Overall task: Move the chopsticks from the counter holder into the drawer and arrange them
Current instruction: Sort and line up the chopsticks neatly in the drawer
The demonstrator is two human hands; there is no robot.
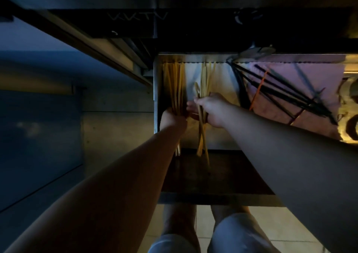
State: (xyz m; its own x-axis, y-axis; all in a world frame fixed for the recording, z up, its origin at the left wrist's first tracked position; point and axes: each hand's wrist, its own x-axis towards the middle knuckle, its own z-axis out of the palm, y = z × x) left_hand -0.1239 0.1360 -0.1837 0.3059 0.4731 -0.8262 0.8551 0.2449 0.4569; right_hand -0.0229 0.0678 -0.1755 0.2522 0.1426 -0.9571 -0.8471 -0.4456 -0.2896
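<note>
An open metal drawer lined with pale paper sits below the counter edge. A bundle of light wooden chopsticks lies along its left wall, tips pointing to the back. My left hand is closed around the near part of that bundle. A second group of wooden chopsticks lies in the middle, somewhat splayed. My right hand grips these around their middle, and their near ends stick out toward me over the drawer's front part.
Several black chopsticks with an orange band lie fanned on a pinkish cloth at the drawer's right. The dark counter underside runs above. A metal cabinet face stands left. My knees and tiled floor show below.
</note>
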